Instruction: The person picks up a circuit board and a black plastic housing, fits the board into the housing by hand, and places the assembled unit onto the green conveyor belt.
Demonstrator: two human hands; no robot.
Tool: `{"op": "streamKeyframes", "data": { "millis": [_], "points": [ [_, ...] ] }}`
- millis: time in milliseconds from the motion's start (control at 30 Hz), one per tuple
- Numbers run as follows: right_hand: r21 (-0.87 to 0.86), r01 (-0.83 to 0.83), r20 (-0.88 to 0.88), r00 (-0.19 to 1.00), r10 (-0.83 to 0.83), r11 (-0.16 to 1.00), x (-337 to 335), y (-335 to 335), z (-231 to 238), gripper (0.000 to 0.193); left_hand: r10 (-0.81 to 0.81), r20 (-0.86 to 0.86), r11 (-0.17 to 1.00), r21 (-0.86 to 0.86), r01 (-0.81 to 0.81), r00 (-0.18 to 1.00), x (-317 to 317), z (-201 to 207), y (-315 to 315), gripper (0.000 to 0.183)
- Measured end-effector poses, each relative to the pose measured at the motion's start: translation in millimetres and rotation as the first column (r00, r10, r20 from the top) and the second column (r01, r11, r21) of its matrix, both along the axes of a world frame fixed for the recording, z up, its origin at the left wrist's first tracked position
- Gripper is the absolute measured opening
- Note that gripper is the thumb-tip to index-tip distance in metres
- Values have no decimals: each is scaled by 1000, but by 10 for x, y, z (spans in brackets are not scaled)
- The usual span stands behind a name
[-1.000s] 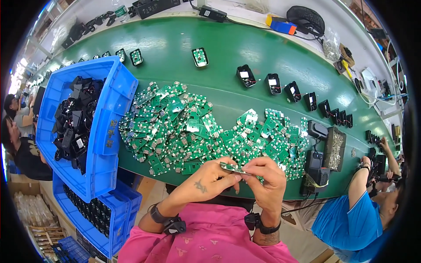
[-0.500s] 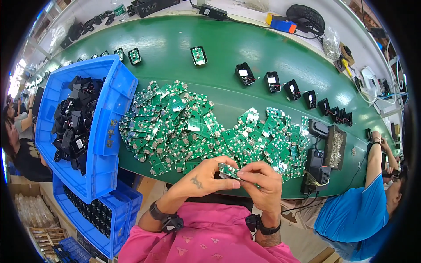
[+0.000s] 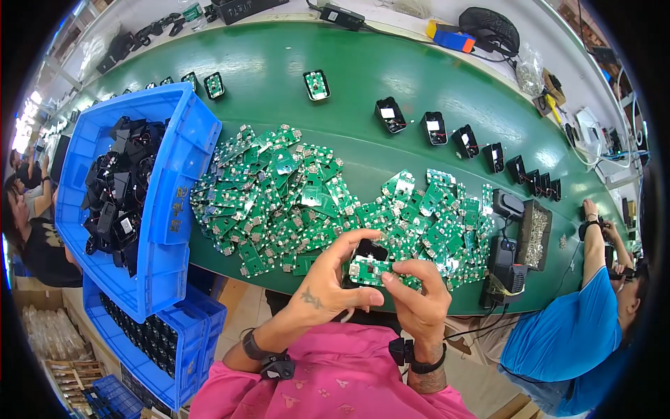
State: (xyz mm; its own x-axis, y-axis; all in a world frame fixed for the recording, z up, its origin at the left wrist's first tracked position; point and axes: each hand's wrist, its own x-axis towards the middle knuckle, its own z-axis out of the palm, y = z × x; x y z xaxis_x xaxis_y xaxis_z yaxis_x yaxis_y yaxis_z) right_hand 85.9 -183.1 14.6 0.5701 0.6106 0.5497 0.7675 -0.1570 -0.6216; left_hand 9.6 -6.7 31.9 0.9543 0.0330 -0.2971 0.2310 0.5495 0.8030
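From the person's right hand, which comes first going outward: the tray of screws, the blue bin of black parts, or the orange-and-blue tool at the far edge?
From the right hand:
1. Tray of screws, just right.
2. Blue bin, far left.
3. Orange-and-blue tool, across the belt.

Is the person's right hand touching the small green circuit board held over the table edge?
Touching. In the head view the right hand has fingertips pressed on the green circuit board, with no gap, while the left hand grips the black housing.
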Motion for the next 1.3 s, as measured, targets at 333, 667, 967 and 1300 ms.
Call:
{"op": "streamKeyframes", "data": {
  "millis": [333,667,967,1300],
  "points": [
    [-33,94,44,995,-93,995,-37,35,68,33,13,50,974,226,-24,999,-57,-26,-36,62],
    [-62,75,5,997,-74,995,36,6,147,31,-197,27,892,420,168,980,-23,10,-115,62],
    [44,225,-6,974,-225,973,-270,186,74,21,122,95,918,367,-148,988,-88,-53,-181,56],
    [-4,129,-256,958,-126,992,-166,87,265,6,-15,276,753,636,-171,961,-184,-32,-140,57]
  ]
}}
